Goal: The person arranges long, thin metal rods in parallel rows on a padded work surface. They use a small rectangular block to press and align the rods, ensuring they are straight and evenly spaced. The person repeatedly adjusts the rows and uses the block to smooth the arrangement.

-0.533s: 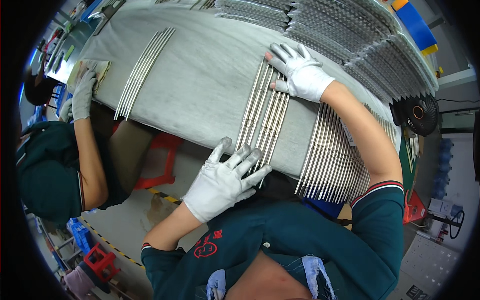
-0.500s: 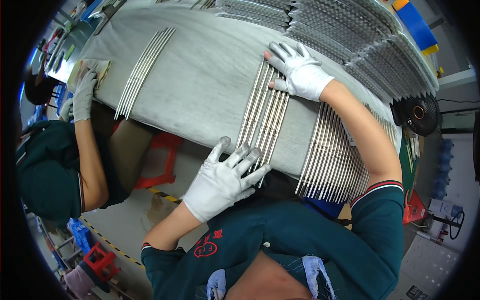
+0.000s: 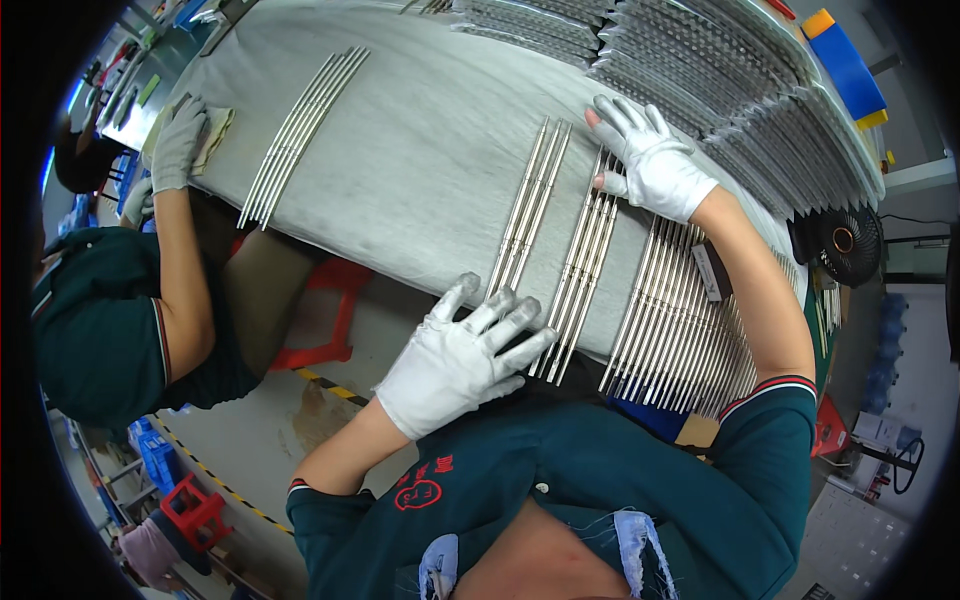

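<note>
Across your grey-draped table [image 3: 420, 160], two groups of metal rods [image 3: 583, 265] lie between your left hand [image 3: 452, 352] and right hand [image 3: 655, 165] (both splayed, clasping none); a wider rod row [image 3: 660, 310] lies beneath your right forearm [image 3: 762, 290], ridged stacks [image 3: 715, 80] beyond.

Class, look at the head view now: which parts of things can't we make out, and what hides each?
All in the head view:
Near ends of the left rod group: hidden by the left hand.
Some far ends of the middle rod group: covered by the right hand.
Part of the large rod row: behind the right forearm.
Far side of the silvery stacks: cut off by the top edge.
</note>
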`<move>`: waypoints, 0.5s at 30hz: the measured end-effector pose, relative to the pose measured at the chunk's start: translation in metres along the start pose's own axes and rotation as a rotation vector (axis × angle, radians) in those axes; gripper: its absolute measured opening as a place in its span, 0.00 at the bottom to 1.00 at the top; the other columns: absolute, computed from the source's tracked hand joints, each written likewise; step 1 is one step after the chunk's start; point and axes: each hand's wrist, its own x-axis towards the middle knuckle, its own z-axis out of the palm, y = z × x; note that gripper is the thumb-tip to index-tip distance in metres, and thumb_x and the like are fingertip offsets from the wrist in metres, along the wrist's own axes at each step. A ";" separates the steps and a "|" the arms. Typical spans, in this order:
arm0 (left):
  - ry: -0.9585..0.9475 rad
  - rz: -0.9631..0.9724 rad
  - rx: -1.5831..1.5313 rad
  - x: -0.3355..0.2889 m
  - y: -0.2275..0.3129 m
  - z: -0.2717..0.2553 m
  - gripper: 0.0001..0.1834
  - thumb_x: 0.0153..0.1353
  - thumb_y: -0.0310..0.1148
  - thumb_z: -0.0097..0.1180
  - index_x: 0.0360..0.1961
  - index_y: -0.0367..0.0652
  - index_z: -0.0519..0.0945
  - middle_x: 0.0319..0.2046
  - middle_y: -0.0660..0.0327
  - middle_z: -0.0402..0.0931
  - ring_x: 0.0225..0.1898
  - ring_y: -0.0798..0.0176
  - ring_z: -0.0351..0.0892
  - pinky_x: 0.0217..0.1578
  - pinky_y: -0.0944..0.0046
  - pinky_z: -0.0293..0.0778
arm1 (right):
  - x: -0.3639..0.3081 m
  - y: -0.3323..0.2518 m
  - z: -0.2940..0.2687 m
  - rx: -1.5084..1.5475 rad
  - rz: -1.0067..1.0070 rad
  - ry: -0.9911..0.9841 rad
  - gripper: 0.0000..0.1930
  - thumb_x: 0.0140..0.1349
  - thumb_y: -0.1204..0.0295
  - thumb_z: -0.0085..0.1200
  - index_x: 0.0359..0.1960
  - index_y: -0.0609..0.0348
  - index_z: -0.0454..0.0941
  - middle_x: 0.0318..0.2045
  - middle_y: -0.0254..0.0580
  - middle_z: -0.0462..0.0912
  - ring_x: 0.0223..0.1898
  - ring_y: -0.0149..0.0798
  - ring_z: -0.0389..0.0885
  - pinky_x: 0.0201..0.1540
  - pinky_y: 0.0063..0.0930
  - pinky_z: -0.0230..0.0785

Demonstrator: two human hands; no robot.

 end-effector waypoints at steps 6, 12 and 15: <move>0.032 -0.062 0.009 -0.013 -0.008 0.005 0.35 0.57 0.52 0.65 0.64 0.55 0.74 0.59 0.58 0.76 0.62 0.53 0.73 0.66 0.36 0.60 | 0.041 -0.020 0.005 -0.045 -0.100 0.070 0.43 0.66 0.39 0.48 0.75 0.54 0.60 0.75 0.56 0.57 0.77 0.57 0.51 0.76 0.60 0.39; 0.064 -0.085 0.007 -0.022 -0.014 0.009 0.34 0.56 0.51 0.67 0.64 0.55 0.75 0.58 0.58 0.76 0.62 0.52 0.73 0.65 0.36 0.61 | 0.075 -0.030 0.018 -0.051 -0.165 0.103 0.42 0.68 0.36 0.42 0.73 0.53 0.63 0.74 0.55 0.61 0.76 0.56 0.53 0.75 0.59 0.40; 0.075 -0.140 0.044 -0.030 -0.017 0.006 0.34 0.55 0.50 0.67 0.63 0.55 0.75 0.59 0.59 0.76 0.61 0.52 0.73 0.65 0.35 0.61 | 0.089 -0.040 0.017 -0.048 -0.182 0.096 0.42 0.68 0.36 0.42 0.73 0.53 0.64 0.74 0.55 0.60 0.76 0.55 0.53 0.75 0.60 0.40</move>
